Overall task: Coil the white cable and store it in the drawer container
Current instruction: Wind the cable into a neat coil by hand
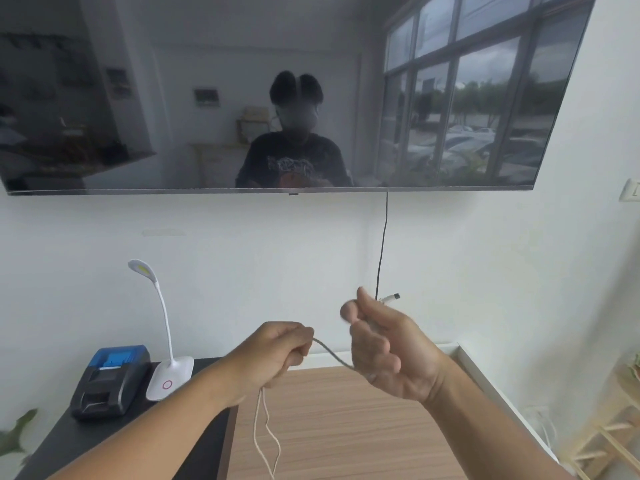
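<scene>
Both hands hold the white cable (330,353) up in front of me, above the wooden table (363,427). My left hand (277,355) is closed around it, and two strands hang down from that fist toward the table. A short stretch runs across to my right hand (384,348), which grips the cable near its end. The cable's plug (390,298) sticks out past my right thumb. No drawer container is in view.
A black surface (69,441) lies to the left, carrying a blue and black receipt printer (110,381) and a white desk lamp (166,341). A large dark screen (277,98) hangs on the wall, with a black cord (382,244) dropping from it. A wooden rack (609,427) stands at the right.
</scene>
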Available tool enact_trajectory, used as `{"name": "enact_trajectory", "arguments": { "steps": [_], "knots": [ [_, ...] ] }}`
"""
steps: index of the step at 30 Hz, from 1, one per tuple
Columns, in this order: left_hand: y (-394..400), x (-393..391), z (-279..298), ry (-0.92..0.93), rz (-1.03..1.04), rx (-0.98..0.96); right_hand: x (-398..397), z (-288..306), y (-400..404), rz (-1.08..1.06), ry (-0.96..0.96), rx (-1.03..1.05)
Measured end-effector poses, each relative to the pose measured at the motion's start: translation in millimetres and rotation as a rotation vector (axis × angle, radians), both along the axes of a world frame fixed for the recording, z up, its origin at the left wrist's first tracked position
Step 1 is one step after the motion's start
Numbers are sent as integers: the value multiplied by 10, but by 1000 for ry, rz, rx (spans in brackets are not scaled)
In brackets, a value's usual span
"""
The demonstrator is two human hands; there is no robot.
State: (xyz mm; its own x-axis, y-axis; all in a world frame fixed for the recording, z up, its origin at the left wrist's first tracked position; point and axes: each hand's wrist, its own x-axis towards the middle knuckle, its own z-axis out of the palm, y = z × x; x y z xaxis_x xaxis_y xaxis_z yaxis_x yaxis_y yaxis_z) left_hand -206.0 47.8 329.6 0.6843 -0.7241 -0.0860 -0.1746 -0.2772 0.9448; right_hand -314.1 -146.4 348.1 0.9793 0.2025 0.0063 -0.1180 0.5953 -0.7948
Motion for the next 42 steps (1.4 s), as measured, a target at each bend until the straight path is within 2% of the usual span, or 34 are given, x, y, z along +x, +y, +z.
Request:
{"name": "enact_trajectory", "arguments": {
  "steps": [5, 9, 12, 16, 19, 21, 25, 29, 35, 42],
  "knots": [
    [24, 135, 132, 198, 42, -59, -15, -196, 138, 238, -27, -310],
    [7, 184, 268, 153, 65, -57, 54, -323, 158, 220, 22, -396],
    [-27, 107, 337, 5, 28, -18, 106, -407, 174, 97, 96, -330],
    [-76, -46, 315, -195, -7, -22, 138, -412, 219, 46, 24, -270],
    [-91, -126, 264, -141, -80, -94, 143, -427, 257, 22, -16, -227],
    [-89, -160, 262, -203, -112, -103, 147, -455, 258, -14, -8, -224],
    [-89, -250, 236, -537, -71, 77, 159, -432, 257, -82, 33, -147],
    [-67, -321, 160, -654, -6, 157, 147, -364, 239, -154, 30, -43],
    [2, -367, 26, -621, 0, 211, 48, -280, 304, -275, -6, 44],
    [21, -413, -37, -549, -8, 125, 79, -169, 302, -393, 40, 274]
  ]
}}
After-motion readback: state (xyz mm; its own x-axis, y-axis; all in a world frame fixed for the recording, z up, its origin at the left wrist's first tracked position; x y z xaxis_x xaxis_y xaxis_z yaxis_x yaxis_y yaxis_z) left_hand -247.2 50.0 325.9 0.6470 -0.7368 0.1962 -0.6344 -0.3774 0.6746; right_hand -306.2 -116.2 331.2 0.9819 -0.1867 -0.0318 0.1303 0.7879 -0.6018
